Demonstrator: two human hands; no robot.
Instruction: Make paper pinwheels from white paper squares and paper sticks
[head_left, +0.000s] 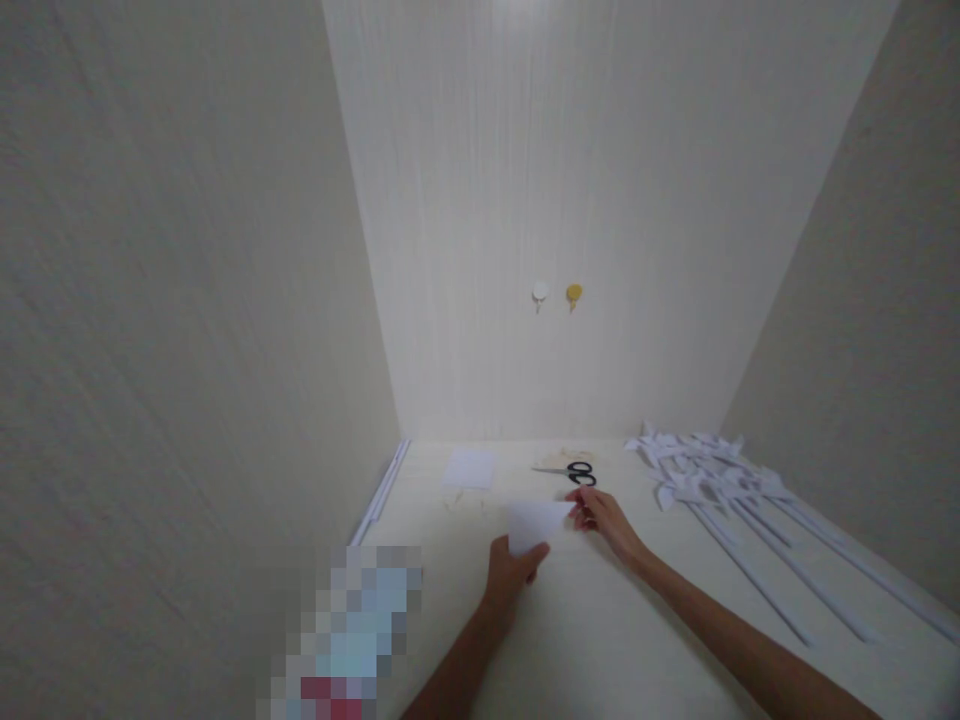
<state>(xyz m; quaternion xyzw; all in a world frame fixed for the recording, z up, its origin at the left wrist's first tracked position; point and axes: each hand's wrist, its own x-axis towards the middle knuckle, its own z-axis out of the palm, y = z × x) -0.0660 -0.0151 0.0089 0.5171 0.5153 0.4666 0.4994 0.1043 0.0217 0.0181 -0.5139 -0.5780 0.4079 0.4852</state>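
Note:
A white sheet of paper (535,522) is held up between my two hands over the pale table. My left hand (513,572) grips its lower left edge, the thumb lying on top. At the right corner, the fingers of my right hand (596,512) pinch the paper. Just beyond the right hand lie scissors (574,471) with black handles, blades pointing left. A square white paper stack or sheet (470,468) rests flat on the table, farther back and left of the held paper.
Several white paper pinwheel-like shapes on long sticks (705,475) are heaped at the right. Thin white paper rods (388,482) lie along the left wall. A white hook (539,293) and a yellow hook (574,293) are on the back wall. A blurred patch (352,640) covers something front left.

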